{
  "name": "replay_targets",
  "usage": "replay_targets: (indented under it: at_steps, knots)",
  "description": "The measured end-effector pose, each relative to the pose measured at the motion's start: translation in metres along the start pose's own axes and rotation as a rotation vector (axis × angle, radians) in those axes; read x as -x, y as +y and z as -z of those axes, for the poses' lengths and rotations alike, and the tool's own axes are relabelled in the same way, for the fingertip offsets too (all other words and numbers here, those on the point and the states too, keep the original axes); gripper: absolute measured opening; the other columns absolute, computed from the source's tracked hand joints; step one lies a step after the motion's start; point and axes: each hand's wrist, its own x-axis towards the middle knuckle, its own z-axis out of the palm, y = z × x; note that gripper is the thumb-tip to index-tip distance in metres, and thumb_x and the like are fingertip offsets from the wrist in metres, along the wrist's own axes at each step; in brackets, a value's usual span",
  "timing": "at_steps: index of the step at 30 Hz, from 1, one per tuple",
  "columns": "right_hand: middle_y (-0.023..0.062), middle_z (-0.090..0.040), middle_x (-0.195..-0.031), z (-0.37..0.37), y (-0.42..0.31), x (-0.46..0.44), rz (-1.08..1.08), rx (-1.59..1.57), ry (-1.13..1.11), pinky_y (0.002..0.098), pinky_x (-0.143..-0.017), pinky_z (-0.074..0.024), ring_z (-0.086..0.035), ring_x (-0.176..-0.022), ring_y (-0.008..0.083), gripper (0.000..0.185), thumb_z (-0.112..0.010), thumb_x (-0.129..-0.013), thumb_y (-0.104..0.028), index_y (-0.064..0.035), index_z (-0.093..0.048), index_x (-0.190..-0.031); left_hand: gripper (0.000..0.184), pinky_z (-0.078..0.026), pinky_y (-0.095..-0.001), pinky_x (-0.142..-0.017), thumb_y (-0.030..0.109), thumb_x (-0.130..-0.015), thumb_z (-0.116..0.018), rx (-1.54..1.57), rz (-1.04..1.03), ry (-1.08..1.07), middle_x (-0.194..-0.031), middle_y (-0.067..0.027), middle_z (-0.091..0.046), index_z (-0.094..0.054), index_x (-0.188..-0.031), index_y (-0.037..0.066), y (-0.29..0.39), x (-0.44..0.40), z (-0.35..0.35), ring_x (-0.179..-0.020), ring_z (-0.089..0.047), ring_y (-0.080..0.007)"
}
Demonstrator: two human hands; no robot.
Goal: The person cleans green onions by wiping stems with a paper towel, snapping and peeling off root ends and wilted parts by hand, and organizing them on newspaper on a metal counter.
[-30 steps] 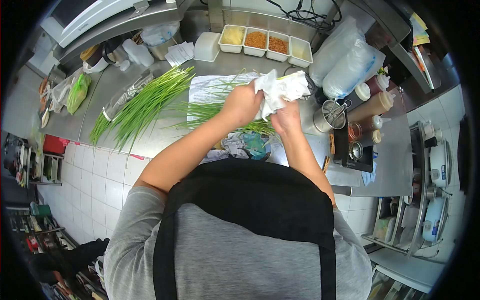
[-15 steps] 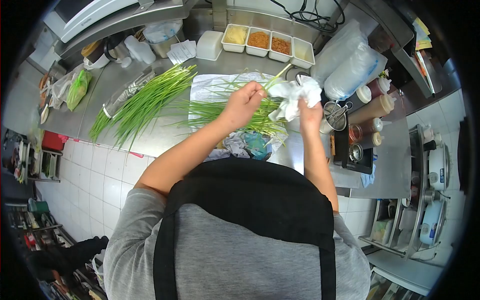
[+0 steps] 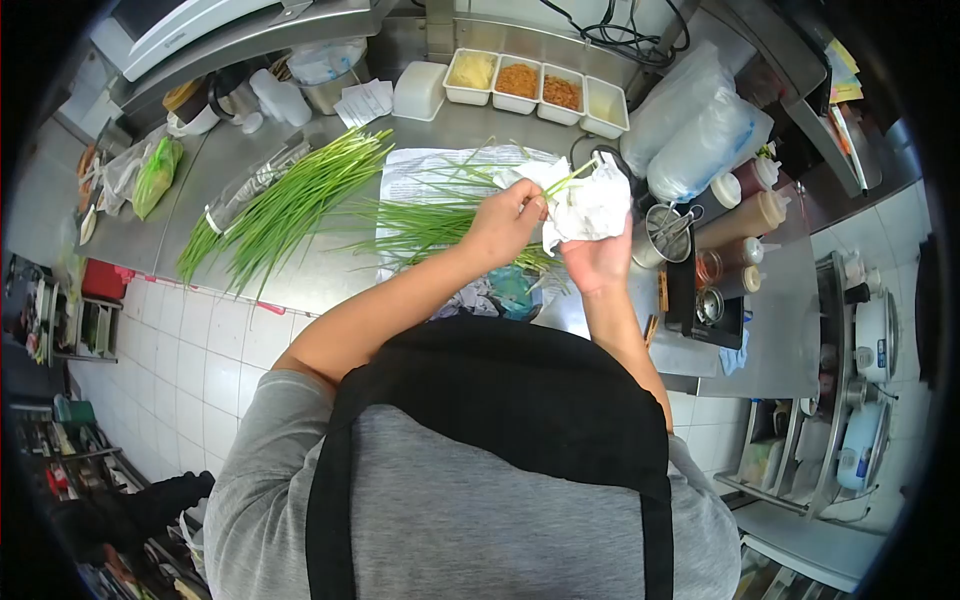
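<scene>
Pinched in my left hand (image 3: 507, 222) is a green stalk (image 3: 568, 180), its pale end lying over a crumpled white cloth (image 3: 592, 203). My right hand (image 3: 603, 262) supports that cloth from below, palm up, its fingers mostly hidden under it. Beneath my hands, loose green stalks (image 3: 425, 222) spread over printed paper (image 3: 405, 172). To the left lies a larger bundle of long green stalks (image 3: 305, 195) on the steel counter. Crumpled grey and teal material (image 3: 512, 292) sits at the counter's front edge.
White tubs (image 3: 517, 85) of yellow and orange-brown food line the back. Plastic bags (image 3: 700, 140), a metal container with utensils (image 3: 663, 238), squeeze bottles (image 3: 745, 220) and a black tray (image 3: 690, 310) stand right. A green bag (image 3: 157, 178) lies far left.
The cloth and my right hand first moved right, away from my left hand, then came back beside it. My right hand has turned palm up, and the stalk's end now lies on the cloth.
</scene>
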Motion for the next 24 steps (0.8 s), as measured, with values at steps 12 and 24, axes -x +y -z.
replay_targets:
  at_steps: [12,24]
  knots:
    - [0.0119,-0.058,-0.096,-0.003,0.006,-0.024,0.486,0.460,0.266,0.0301,-0.068,-0.0522,-0.061,-0.081,0.0202,0.044,-0.064,-0.070,0.010,-0.0032,-0.046,-0.108,0.012,-0.045,-0.0448,-0.067,0.014,-0.085,-0.051,-0.397,-0.236,0.054,-0.083,-0.0191,-0.060,-0.052,-0.089,0.002,0.004,0.015,-0.005,-0.076,-0.057,-0.0375]
    - [0.0113,-0.054,-0.105,0.014,0.030,0.005,0.461,0.474,0.194,0.0290,-0.080,-0.0485,-0.056,-0.092,0.0175,0.053,-0.069,-0.077,-0.001,-0.0062,-0.038,-0.120,0.012,-0.043,-0.0407,-0.056,0.015,-0.087,-0.052,-0.200,-0.125,0.143,-0.064,-0.0167,-0.056,-0.050,-0.088,0.004,-0.002,0.011,-0.001,-0.060,-0.056,-0.0333]
